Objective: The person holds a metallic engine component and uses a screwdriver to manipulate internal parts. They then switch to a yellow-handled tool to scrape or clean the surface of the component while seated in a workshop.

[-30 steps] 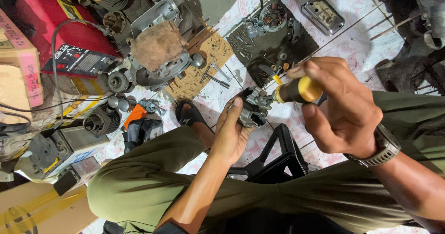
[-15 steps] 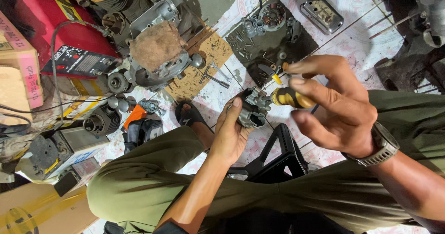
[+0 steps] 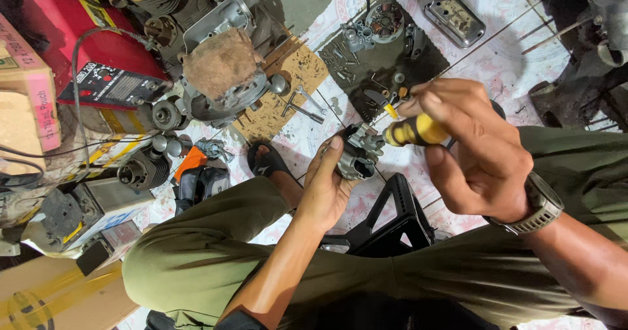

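Yellow-handled screwdriver (image 3: 415,131) in right hand (image 3: 474,150)

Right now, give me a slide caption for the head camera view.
Left hand cradles a small metal carburettor while right hand works a yellow-handled screwdriver into it.

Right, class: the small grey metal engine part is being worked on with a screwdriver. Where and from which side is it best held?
Probably by its rounded body, cupped from below and behind, as the left hand holds the engine part. That leaves its top face open to the yellow-handled screwdriver in the right hand.
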